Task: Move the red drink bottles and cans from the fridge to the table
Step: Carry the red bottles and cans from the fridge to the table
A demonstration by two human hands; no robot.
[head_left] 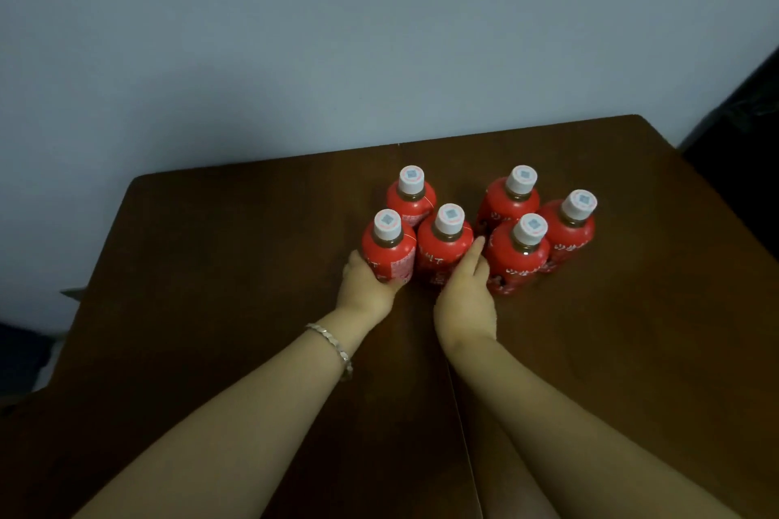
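Observation:
Several red drink bottles with white caps stand upright in a tight cluster on the dark brown table (210, 265). My left hand (364, 289) grips the lower body of the front-left bottle (390, 251). My right hand (463, 299) holds the middle front bottle (444, 251) from its right side, with the index finger pointing up between it and the neighbouring bottle (518, 257). Three more bottles stand behind: one at the back left (411, 196), one at the back middle (510, 200), one at the far right (571, 225). No cans or fridge are visible.
A plain pale wall (337, 34) rises right behind the table's far edge. A seam (459, 413) runs down the tabletop between my forearms. A dark object (742, 131) stands past the table's right corner. I wear a silver bracelet (333, 343) on my left wrist.

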